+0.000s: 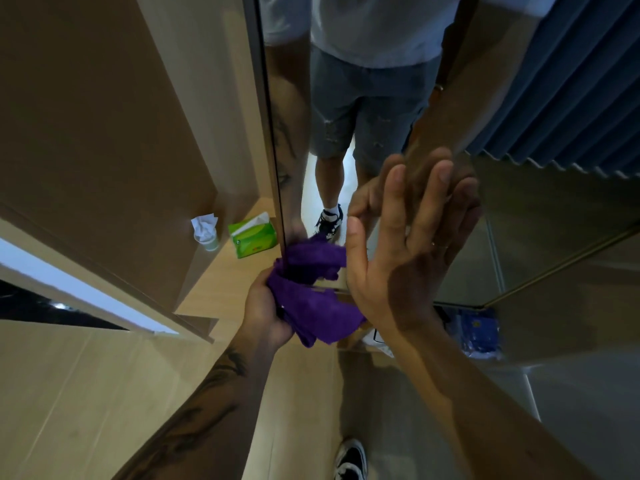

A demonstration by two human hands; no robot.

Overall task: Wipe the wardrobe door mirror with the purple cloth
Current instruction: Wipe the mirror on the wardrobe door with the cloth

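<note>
**Two hands at the mirror, one on the cloth, one flat on the glass**

Left hand [265, 317], just below the middle of the frame, has its fingers curled round a bunched purple microfibre cloth [313, 289], which sits against the bottom left corner of the tall frameless wardrobe door mirror [374, 109]. Right hand [405, 251], just right of centre, is spread wide open with straight fingers, fingertips meeting their own reflection on the glass, holding nothing. The hands are close but not touching. Left of the cloth, on a light wooden shelf [221, 271], there's a green tissue pack [252, 239] and a small cup stuffed with white tissue [207, 232].
</note>
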